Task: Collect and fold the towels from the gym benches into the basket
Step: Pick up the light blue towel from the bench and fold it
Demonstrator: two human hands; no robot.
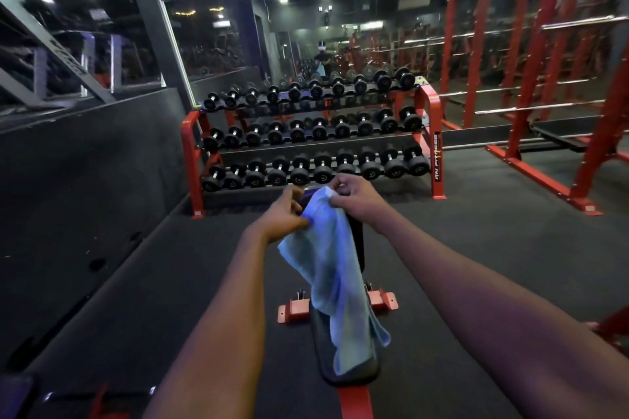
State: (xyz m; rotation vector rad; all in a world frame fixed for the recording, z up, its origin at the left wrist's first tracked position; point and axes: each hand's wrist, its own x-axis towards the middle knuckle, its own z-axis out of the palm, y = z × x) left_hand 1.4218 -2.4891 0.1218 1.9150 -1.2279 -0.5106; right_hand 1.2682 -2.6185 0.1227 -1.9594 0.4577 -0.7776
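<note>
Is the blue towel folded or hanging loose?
Unfolded: the blue towel hangs loose and rumpled from the left hand and right hand, its lower end on the bench.

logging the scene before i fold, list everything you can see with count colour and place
towel: 1, light blue, hanging from both hands over the bench
bench: 1, black pad on red frame, centre foreground
dumbbell rack: 1, red, three tiers, straight ahead
dumbbells: many, black, on all three tiers
power racks: several, red, right side
left hand: 1, pinches the towel's left edge
right hand: 1, pinches the towel's top corner
</note>
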